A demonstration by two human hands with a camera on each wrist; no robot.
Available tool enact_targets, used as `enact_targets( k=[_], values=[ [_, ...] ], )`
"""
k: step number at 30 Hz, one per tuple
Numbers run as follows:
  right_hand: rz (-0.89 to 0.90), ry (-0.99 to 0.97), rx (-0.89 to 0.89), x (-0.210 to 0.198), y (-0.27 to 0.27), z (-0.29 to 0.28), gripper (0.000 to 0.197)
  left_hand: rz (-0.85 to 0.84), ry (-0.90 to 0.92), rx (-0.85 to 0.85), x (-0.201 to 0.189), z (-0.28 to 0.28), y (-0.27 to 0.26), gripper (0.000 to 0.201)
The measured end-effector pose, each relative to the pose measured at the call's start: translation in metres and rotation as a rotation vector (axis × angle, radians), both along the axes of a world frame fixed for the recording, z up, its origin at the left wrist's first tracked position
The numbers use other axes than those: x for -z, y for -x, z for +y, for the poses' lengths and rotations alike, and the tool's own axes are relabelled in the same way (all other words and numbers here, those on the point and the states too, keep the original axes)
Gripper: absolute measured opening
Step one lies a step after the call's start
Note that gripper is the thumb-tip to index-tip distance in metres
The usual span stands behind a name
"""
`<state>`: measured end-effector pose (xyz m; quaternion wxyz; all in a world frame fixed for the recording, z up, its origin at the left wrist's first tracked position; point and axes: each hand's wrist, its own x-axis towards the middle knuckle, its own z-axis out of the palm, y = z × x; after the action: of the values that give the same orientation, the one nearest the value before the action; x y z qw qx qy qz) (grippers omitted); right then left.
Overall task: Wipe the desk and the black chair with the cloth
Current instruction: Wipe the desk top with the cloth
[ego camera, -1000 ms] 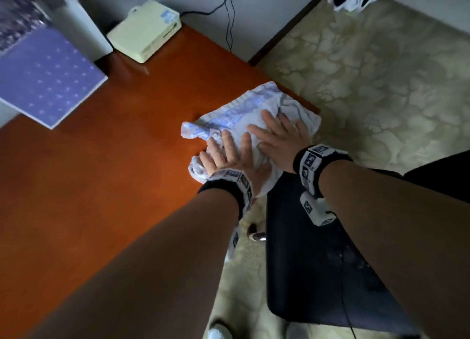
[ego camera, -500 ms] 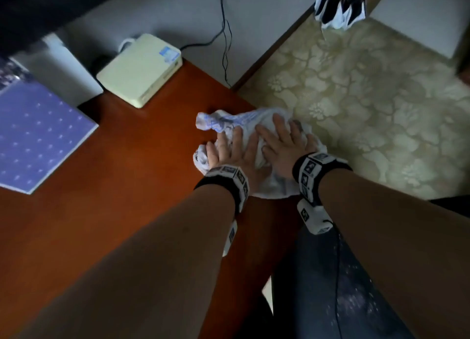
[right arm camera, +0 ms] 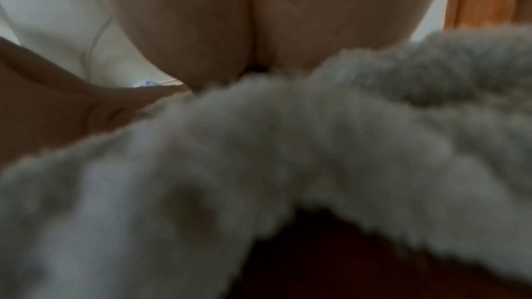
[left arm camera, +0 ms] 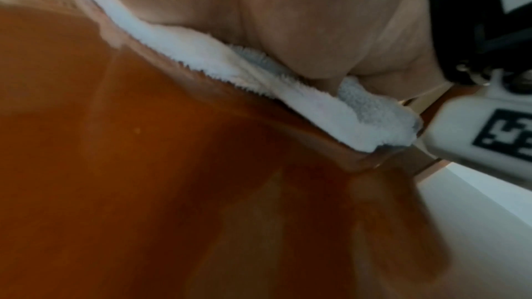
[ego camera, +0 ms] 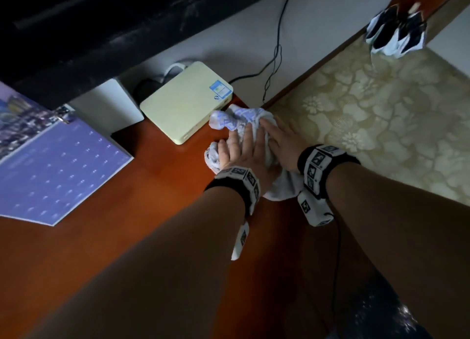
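Cloth (ego camera: 241, 121) beside blue-labelled box (ego camera: 184, 102)

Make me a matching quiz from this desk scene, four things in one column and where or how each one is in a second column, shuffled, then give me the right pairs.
Column one:
1. cloth
2. pale box
3. purple calendar
4. shoes

Column two:
A. on the patterned floor by the wall
B. at the desk's left side
C. bunched under the left hand and right hand
D. at the desk's back edge, cables behind it

Pairs: 1-C, 2-D, 3-B, 4-A
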<state>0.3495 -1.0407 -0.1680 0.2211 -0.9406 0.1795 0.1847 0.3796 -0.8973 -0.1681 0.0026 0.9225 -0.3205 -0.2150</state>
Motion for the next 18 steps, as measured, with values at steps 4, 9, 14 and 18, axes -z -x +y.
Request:
enact_targets(
  k=[4,9,14,18],
  values=[
    [0.008,-0.086,-0.067,-0.010,-0.013,-0.002,0.057,0.025,-0.009,0.014,0.003,0.002,-0.002,0.092],
    [-0.020,-0.028,-0.151,-0.011,-0.029,0.009,0.057,0.068,-0.004,0.013,0.000,0.019,0.000,0.085],
    [-0.033,0.142,-0.220,-0.029,-0.029,0.055,0.054,0.112,-0.029,0.014,-0.005,0.055,0.009,0.083],
    [0.021,0.111,-0.268,-0.024,-0.024,0.105,0.059,0.094,-0.034,-0.011,-0.003,0.098,0.027,0.082]
  ],
)
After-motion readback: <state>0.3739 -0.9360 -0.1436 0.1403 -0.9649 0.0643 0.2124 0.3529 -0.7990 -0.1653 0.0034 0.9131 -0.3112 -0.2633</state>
